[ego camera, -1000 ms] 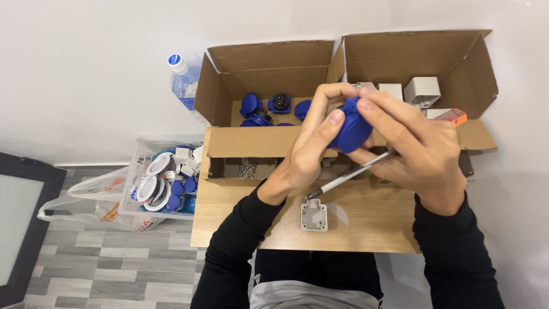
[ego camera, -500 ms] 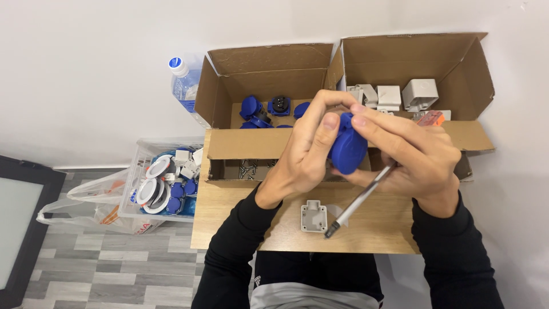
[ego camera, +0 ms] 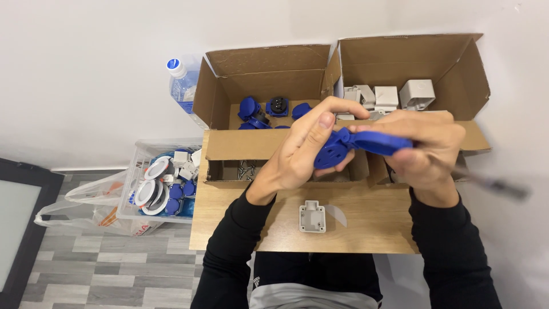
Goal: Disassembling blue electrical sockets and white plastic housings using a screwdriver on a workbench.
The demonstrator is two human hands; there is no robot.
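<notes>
Fingers [ego camera: 320, 129] of both hands pinch a blue hinged socket cover [ego camera: 349, 146] above the counter [ego camera: 366, 229]. Right hand [ego camera: 426, 151] also grips a blurred screwdriver [ego camera: 492, 184]. Judged step: fitting the cover; the grey base [ego camera: 312, 217] lies below, apart.

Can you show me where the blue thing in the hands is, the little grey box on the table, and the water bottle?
blue part [ego camera: 366, 143], head view, on its flat lid.
grey box [ego camera: 312, 217], head view, on its middle.
water bottle [ego camera: 176, 66], head view, on its blue cap.

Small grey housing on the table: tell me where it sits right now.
In the head view the small grey housing lies on the wooden table, near its front edge, below both hands and in front of the left cardboard box.
</notes>
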